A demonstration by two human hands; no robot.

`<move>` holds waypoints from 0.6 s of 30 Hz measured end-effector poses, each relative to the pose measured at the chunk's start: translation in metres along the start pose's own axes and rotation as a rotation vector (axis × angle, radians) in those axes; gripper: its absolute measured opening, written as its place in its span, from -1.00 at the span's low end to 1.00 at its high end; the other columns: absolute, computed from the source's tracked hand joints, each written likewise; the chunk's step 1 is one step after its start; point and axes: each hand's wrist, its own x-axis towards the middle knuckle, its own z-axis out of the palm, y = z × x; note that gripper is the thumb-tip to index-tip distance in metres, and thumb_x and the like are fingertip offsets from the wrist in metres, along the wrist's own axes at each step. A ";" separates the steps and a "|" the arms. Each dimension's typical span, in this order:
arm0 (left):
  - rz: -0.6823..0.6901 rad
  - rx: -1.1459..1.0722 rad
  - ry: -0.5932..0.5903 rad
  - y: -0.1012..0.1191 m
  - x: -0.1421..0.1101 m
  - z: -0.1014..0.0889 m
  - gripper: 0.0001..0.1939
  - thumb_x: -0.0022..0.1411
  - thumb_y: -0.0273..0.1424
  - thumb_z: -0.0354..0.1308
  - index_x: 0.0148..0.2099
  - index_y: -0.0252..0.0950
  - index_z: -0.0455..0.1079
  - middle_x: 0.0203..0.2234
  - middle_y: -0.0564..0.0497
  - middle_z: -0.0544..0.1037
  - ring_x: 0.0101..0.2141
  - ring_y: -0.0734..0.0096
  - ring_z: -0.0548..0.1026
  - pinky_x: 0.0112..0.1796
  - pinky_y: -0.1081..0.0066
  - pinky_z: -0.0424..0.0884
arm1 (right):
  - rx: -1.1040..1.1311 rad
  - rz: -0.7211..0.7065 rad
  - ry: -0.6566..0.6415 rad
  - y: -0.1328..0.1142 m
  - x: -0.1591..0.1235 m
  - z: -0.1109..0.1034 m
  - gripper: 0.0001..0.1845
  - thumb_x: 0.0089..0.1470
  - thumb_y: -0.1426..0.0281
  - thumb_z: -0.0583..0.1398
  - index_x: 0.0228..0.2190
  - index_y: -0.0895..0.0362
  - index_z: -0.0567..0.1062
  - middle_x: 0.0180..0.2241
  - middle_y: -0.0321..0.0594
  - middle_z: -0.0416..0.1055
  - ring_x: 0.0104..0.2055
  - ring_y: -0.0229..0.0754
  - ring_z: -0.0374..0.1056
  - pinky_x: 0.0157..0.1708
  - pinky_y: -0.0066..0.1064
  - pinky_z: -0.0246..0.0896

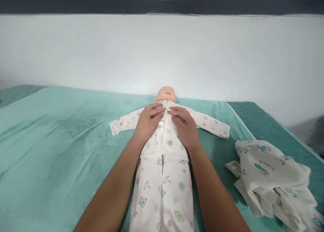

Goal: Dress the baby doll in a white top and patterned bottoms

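Observation:
A baby doll (166, 94) lies on its back on a teal blanket (63, 141), dressed in a white printed shirt (167, 137) and matching trousers (162, 195). Both my hands rest on the doll's chest. My left hand (148, 122) and my right hand (184, 125) meet at the shirt's front opening just below the neck, fingertips pinching the fabric edges there. The shirt's sleeves (215, 125) lie spread out flat to either side.
A crumpled pile of white printed baby clothes (270, 178) lies on the blanket at the right. A darker green sheet (273, 124) shows at the bed's right edge. A white wall (162, 53) stands behind the bed.

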 end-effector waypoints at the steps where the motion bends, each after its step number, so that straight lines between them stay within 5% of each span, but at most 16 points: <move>1: 0.006 0.008 -0.005 0.000 0.000 -0.001 -0.76 0.29 -0.36 0.16 -0.08 -0.05 0.62 0.13 0.08 0.50 0.15 0.28 0.42 0.17 0.25 0.31 | -0.004 0.001 -0.002 0.000 0.000 0.000 -0.70 0.11 0.46 0.13 -0.30 -0.05 0.66 0.00 -0.29 0.50 0.14 -0.09 0.34 0.22 -0.09 0.15; 18: 0.082 0.076 -0.063 -0.003 0.002 -0.001 -0.66 0.35 -0.42 0.02 0.00 -0.06 0.57 0.16 0.01 0.44 0.21 0.29 0.34 0.25 0.18 0.23 | -0.007 0.015 -0.025 -0.003 0.001 0.000 -0.77 0.12 0.44 0.15 -0.23 -0.01 0.56 0.03 -0.26 0.46 0.17 -0.09 0.30 0.23 -0.09 0.13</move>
